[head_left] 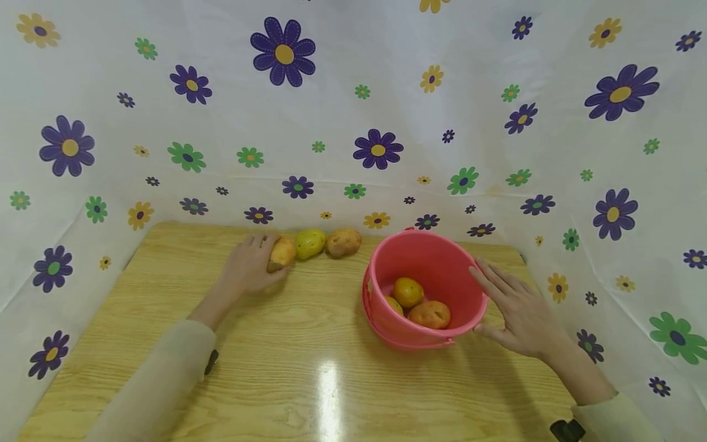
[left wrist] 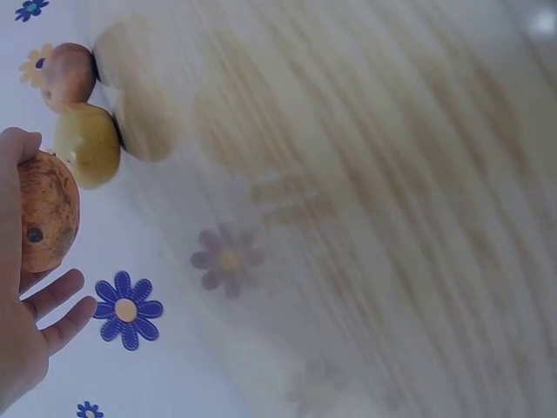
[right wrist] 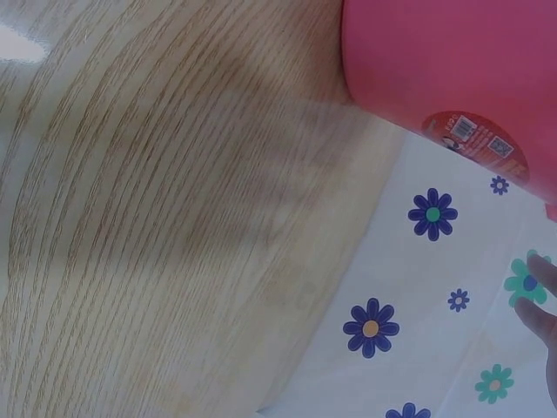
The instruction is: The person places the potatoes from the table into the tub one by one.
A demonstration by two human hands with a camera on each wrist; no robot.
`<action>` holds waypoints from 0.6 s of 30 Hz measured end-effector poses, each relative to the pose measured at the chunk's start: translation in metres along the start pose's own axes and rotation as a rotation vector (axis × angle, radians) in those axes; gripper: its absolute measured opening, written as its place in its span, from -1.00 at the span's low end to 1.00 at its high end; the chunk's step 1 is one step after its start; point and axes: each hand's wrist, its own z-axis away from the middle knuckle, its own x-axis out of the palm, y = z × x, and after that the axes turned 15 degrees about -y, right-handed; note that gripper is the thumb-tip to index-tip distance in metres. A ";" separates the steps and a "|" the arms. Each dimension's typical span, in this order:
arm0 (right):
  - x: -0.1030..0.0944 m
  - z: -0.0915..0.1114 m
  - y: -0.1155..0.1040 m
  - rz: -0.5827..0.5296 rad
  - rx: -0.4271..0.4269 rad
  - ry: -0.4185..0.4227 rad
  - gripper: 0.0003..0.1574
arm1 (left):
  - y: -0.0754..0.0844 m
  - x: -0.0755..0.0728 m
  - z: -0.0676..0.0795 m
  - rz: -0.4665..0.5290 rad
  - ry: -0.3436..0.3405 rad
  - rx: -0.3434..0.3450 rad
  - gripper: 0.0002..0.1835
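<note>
My left hand (head_left: pixel 251 264) holds a potato (head_left: pixel 283 253) at the back of the table, fingers over its far side and thumb on the near side. In the left wrist view that potato (left wrist: pixel 48 212) is brownish orange with a dark spot. Just right of it lie a yellow-green fruit (head_left: pixel 310 244) and a brown potato (head_left: pixel 343 242). My right hand (head_left: pixel 525 316), fingers straight and spread, is at the right rim of a pink bucket (head_left: pixel 381 331); whether it touches cannot be told. Inside the bucket are a potato (head_left: pixel 431 314) and two yellow-orange fruits (head_left: pixel 409 292), one partly hidden.
The wood-grain table (head_left: pixel 265 368) ends at the back against a white flower-print sheet (head_left: pixel 331 110), which also rises on both sides. A red label (right wrist: pixel 477 144) is on the bucket's outside wall.
</note>
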 end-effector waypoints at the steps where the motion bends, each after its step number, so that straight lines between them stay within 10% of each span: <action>1: 0.000 0.000 0.000 0.001 0.001 0.001 0.28 | 0.002 -0.001 0.000 0.007 0.008 0.006 -0.14; 18: -0.001 0.000 -0.001 -0.002 0.008 -0.004 0.27 | 0.028 -0.007 0.001 0.049 0.127 0.085 -0.16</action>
